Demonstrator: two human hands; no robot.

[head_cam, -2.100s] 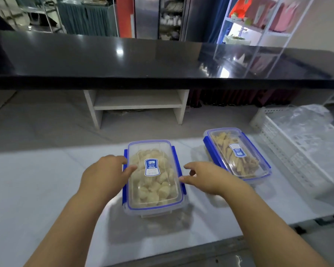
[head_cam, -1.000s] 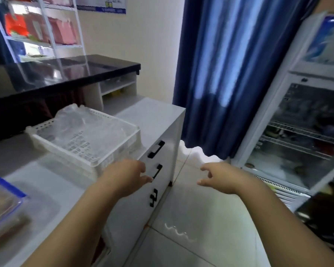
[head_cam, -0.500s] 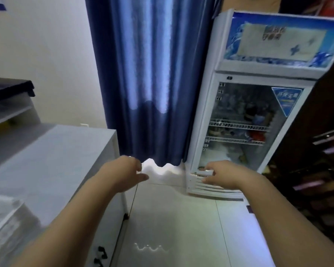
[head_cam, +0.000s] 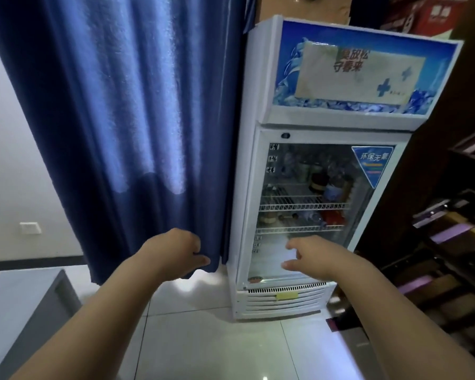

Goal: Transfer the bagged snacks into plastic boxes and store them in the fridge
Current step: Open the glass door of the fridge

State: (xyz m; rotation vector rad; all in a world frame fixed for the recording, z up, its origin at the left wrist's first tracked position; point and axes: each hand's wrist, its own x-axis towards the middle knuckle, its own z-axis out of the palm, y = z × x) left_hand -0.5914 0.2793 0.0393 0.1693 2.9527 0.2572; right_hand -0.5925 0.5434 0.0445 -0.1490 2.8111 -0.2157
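A white display fridge (head_cam: pixel 307 165) with a glass door (head_cam: pixel 305 215) stands straight ahead, its door closed. Bottles and jars sit on its wire shelves. My right hand (head_cam: pixel 313 256) is held out in front of the lower part of the glass door, fingers loosely spread, holding nothing. My left hand (head_cam: pixel 176 250) hangs in the air in front of the curtain's hem, fingers loosely curled and empty. The snack boxes are out of view.
A dark blue curtain (head_cam: pixel 126 119) hangs left of the fridge. A grey-white cabinet corner (head_cam: pixel 25 303) sits at the lower left. Dark shelving (head_cam: pixel 450 256) with boxes stands to the right. Pale floor tiles (head_cam: pixel 217 338) lie between me and the fridge.
My view has swung from the counter with the two filled boxes to the fridge, which is now closer. Both hands left the boxes and stay empty; the right hand rose before the glass door.
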